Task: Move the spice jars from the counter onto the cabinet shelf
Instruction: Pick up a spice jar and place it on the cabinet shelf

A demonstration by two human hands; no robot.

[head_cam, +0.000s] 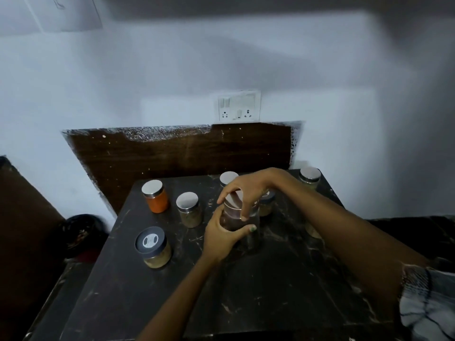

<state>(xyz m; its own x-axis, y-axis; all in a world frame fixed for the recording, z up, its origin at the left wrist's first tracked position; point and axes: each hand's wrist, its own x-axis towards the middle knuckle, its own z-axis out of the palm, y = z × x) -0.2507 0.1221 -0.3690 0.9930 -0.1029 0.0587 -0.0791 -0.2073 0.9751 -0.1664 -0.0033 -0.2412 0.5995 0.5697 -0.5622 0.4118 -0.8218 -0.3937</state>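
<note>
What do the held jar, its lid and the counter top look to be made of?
Jar: probably clear glass or clear plastic; you can see through its wall. Its lid: looks like brushed metal, pale with a dull sheen. Counter: dark polished stone or a marble-look laminate, with pale veins; which one is unclear.

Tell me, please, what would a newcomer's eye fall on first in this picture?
Probably the two hands at the centre of the dark counter: the left hand grips a clear jar by its side while the right hand holds its metal lid. Next, the orange-filled jar at back left stands out, then the white switch plate on the wall.
</note>
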